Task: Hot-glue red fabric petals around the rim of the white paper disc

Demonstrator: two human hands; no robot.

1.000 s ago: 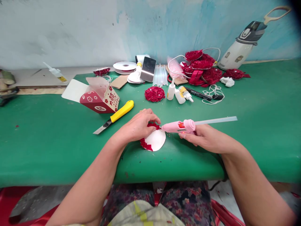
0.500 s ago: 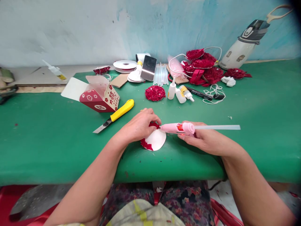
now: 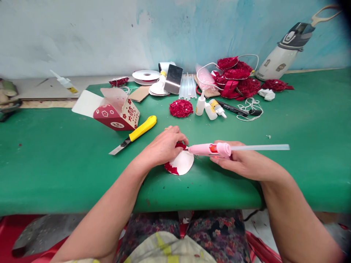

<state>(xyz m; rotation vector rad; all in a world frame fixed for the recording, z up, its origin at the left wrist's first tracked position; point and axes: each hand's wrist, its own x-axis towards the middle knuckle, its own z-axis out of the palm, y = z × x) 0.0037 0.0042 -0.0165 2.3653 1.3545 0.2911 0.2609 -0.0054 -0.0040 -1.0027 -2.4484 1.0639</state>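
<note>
My right hand [image 3: 236, 160] is wrapped round a pink hot glue gun [image 3: 205, 149], with a long clear glue stick [image 3: 260, 147] sticking out of its back end. The gun's nozzle points left, close to the upper edge of a white disc [image 3: 183, 163] on the green table. My left hand [image 3: 168, 144] has its fingers closed at the disc's top left, pressing red ribbon [image 3: 181, 145] against it. More red ribbon [image 3: 171, 168] covers the disc's lower left border. The left fingertips partly hide the ribbon and the disc.
A yellow utility knife [image 3: 142, 128] with its blade out lies left of my left hand, beside a red-and-white box [image 3: 116, 117]. Ahead are a red ruffled disc [image 3: 181, 109], glue bottles [image 3: 200, 104], a phone [image 3: 173, 79] and glue sticks [image 3: 188, 86]. A bottle [image 3: 282, 54] stands back right.
The glue gun has shifted slightly right, and its glue stick now reaches further right. My left hand and the disc are almost unmoved.
</note>
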